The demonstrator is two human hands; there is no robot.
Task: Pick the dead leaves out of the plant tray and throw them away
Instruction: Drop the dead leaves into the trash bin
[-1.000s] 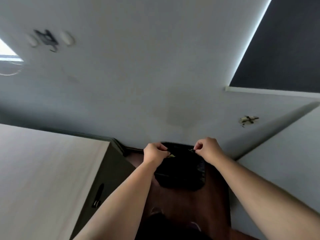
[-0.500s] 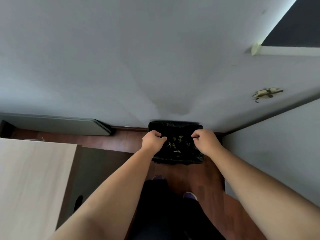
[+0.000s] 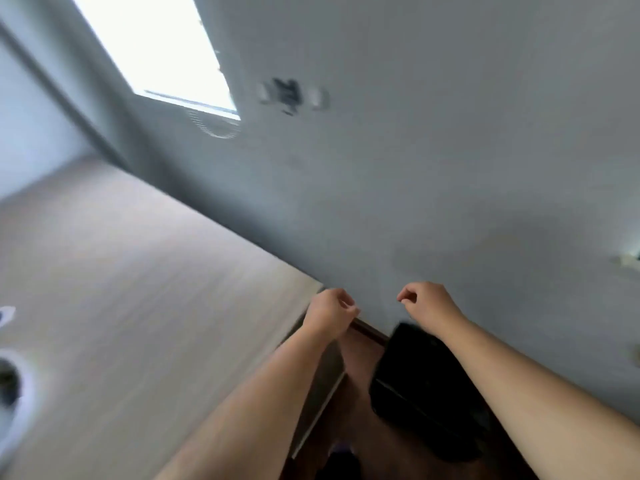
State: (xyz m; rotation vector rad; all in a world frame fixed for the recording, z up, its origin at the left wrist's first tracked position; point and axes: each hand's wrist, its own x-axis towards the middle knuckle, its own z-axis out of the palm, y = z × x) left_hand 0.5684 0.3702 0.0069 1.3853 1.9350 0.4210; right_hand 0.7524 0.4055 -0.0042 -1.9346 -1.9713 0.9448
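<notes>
A black bin lined with a black bag (image 3: 419, 382) stands on the brown floor against the grey wall, at the lower right. My left hand (image 3: 329, 311) hovers above the table's corner, fingers loosely curled with nothing visible in them. My right hand (image 3: 427, 304) hangs above the bin's far rim, fingers also curled and holding nothing that I can see. Both hands are clear of the bin. No leaves or plant tray show in this blurred frame.
A pale wood table (image 3: 138, 323) fills the left half, its corner just below my left hand. A blurred white pot rim (image 3: 24, 393) shows at the far left edge. A bright window (image 3: 162, 53) is at the upper left. A strip of brown floor (image 3: 360, 368) separates table and bin.
My hands have left the bin's rim and risen. The view has swung left, so the table now fills the left side and the bin sits lower right.
</notes>
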